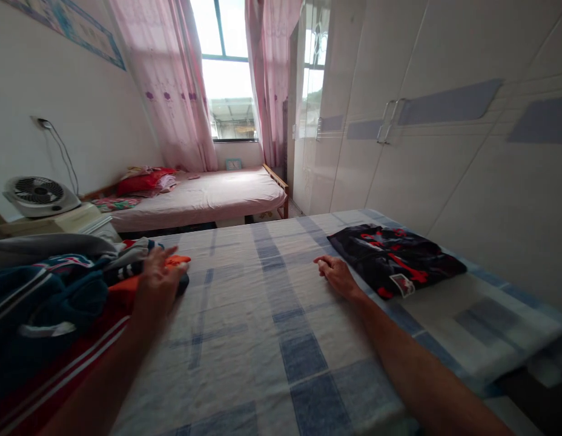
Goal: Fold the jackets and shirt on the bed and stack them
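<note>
At the left, my left hand [158,275] reaches over the right edge of a pile of clothes, its fingers spread. Orange cloth [177,261] shows beside those fingers; whether they touch it I cannot tell. The pile holds a dark teal garment [76,290] with white trim and a red garment [94,345] with white stripes. My right hand [338,275] is over the bed with its fingers loosely bent and nothing in them. Just right of it lies a folded black garment [396,257] with red print and a small pale patch at its near edge.
Beneath is a bed with a blue-and-white checked sheet [235,321]. A second bed [217,192] with a pink sheet stands by the window. White wardrobes [353,79] line the right side. A fan [38,194] sits on a cabinet at the left.
</note>
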`<state>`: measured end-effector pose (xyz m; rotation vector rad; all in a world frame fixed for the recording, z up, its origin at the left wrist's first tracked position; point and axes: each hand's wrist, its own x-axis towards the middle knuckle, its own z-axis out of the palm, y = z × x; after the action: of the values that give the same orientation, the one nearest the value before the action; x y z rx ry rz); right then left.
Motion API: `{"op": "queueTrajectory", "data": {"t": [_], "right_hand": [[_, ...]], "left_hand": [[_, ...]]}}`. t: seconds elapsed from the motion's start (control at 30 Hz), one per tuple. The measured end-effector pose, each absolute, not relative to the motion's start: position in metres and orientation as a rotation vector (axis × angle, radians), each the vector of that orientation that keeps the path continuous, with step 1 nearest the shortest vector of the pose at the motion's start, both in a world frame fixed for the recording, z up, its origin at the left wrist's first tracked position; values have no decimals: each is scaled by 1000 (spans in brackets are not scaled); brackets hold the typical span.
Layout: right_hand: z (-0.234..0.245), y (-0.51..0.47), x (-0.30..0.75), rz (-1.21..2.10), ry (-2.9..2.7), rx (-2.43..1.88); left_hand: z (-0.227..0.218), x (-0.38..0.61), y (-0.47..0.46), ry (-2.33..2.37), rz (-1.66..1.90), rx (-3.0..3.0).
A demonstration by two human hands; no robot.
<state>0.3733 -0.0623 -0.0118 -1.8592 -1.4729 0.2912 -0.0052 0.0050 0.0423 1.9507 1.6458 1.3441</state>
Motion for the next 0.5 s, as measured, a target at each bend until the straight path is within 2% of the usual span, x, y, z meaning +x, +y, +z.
{"op": "queueTrajectory", "data": {"t": [0.23, 0.37, 0.5], "right_hand": [[27, -78, 455, -46, -1190, -2286], [23, -101, 514, -46, -961, -2637], [13, -103, 543, 15, -1079, -2711]], "left_hand": [[-36, 37, -31, 1479, 1144, 2369], [-53, 34, -29, 1481, 1106, 2519], [-54, 35, -29, 1499, 1091, 2539]]}}
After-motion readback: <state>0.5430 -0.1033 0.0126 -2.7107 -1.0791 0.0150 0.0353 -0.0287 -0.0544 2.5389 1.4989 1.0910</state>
